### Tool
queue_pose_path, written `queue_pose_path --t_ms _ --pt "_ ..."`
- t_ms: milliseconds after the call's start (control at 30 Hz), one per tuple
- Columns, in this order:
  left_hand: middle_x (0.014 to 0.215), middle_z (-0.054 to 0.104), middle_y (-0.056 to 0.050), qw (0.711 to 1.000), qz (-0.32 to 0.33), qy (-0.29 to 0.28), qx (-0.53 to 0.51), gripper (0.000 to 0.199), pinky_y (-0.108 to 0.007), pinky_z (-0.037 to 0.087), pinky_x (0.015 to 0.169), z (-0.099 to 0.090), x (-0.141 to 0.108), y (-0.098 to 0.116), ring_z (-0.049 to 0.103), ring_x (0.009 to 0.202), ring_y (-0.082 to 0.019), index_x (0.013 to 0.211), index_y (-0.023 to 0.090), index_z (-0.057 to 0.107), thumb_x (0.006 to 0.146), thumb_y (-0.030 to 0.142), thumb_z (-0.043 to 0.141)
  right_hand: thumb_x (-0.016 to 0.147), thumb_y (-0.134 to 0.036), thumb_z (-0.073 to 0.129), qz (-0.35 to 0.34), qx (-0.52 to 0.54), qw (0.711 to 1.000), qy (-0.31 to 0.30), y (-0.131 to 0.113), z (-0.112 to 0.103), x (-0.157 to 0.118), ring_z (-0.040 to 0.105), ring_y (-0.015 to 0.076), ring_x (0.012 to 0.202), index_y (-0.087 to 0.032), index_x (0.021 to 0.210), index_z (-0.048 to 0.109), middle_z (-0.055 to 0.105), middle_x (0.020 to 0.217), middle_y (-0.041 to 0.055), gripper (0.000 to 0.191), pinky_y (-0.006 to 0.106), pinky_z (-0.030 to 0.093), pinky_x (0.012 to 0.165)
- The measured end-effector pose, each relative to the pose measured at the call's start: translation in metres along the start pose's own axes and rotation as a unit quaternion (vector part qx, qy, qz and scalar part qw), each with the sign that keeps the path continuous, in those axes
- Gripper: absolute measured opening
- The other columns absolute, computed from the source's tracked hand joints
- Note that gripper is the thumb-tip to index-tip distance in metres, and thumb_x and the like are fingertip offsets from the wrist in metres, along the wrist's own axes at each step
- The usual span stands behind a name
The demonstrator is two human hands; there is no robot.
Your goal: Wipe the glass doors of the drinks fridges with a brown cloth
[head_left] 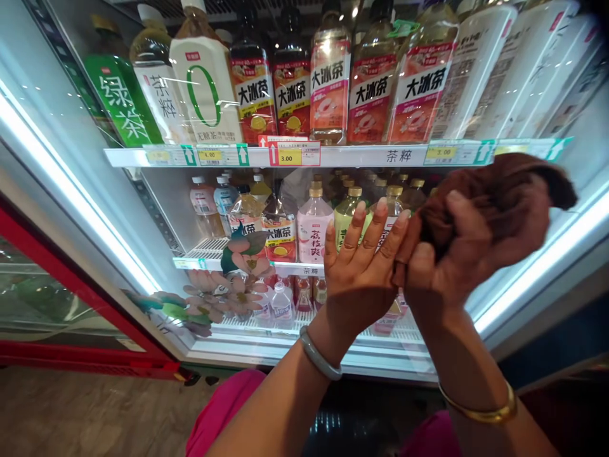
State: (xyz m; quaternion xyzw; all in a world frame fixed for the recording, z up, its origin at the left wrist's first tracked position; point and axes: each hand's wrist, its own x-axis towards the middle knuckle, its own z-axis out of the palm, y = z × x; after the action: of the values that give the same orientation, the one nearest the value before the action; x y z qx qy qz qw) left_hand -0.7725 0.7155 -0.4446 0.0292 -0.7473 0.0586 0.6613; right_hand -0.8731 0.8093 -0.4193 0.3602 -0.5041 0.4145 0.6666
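In the head view my right hand [442, 266] grips a bunched brown cloth [499, 203], its fingers curled into the folds. Beside it my left hand [364, 266] is stretched out flat, fingers spread and pointing up, close to the cloth's lower left corner. Whether the left fingers touch anything is hard to make out. Both hands are in front of a lit glass-fronted drinks cooler. A flower decal [233, 273] shows on the glass to the left of my hands. A pale bangle [320, 354] circles my left wrist, a gold one [490, 412] my right.
Large tea bottles [328, 89] line the upper shelf [352, 156], which carries price tags [289, 157]. Smaller bottles [314, 225] stand on the shelves below. At left is a red-framed cooler [95, 279]; a bright light strip [547, 260] runs along the right side. Brown floor [95, 412] lies at lower left.
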Motion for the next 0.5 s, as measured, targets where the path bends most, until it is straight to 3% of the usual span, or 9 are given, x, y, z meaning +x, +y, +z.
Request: queue_pose_path --t_ms 100,267,400,500 --pt "0.159 0.053 -0.012 1.0 -0.003 -0.017 -0.014 0.055 -0.049 0.011 0.136 -0.002 0.0 -0.003 0.025 0.163 -0.022 0.159 0.019 0.046 0.106 0.031 0.039 0.093 -0.056 0.055 -0.022 0.041 0.996 -0.081 -0.01 -0.01 -0.012 0.025 0.0398 0.161 -0.031 0.151 0.053 0.024 0.17 0.0071 0.063 0.064 0.028 0.128" --pt "0.165 0.045 -0.012 0.999 -0.008 -0.034 -0.016 0.058 -0.05 0.011 0.136 -0.003 0.0 -0.005 0.021 0.164 -0.025 0.161 0.018 0.042 0.107 0.038 0.035 0.089 -0.057 0.066 -0.072 0.048 0.984 -0.157 0.015 -0.031 -0.018 0.019 0.0392 0.164 -0.034 0.153 0.049 0.013 0.176 0.0053 0.07 0.066 0.015 0.131" --pt "0.168 0.042 -0.006 1.0 -0.023 -0.014 -0.001 0.055 -0.048 0.013 0.136 -0.001 0.001 -0.004 0.017 0.165 -0.021 0.16 0.025 0.044 0.106 0.026 0.038 0.081 -0.054 0.077 -0.084 0.01 0.988 -0.131 0.025 -0.026 -0.024 0.022 0.0472 0.161 -0.034 0.142 0.058 0.019 0.174 0.0085 0.066 0.078 0.007 0.126" --pt "0.169 0.039 -0.003 1.0 -0.015 -0.02 0.006 0.059 -0.048 0.014 0.136 -0.003 0.003 -0.003 0.015 0.165 -0.021 0.159 0.027 0.046 0.101 0.016 0.045 0.076 -0.048 0.083 -0.068 -0.003 0.995 -0.076 0.016 -0.017 -0.024 0.029 0.0475 0.158 -0.037 0.137 0.059 0.034 0.165 0.0078 0.066 0.079 0.013 0.125"
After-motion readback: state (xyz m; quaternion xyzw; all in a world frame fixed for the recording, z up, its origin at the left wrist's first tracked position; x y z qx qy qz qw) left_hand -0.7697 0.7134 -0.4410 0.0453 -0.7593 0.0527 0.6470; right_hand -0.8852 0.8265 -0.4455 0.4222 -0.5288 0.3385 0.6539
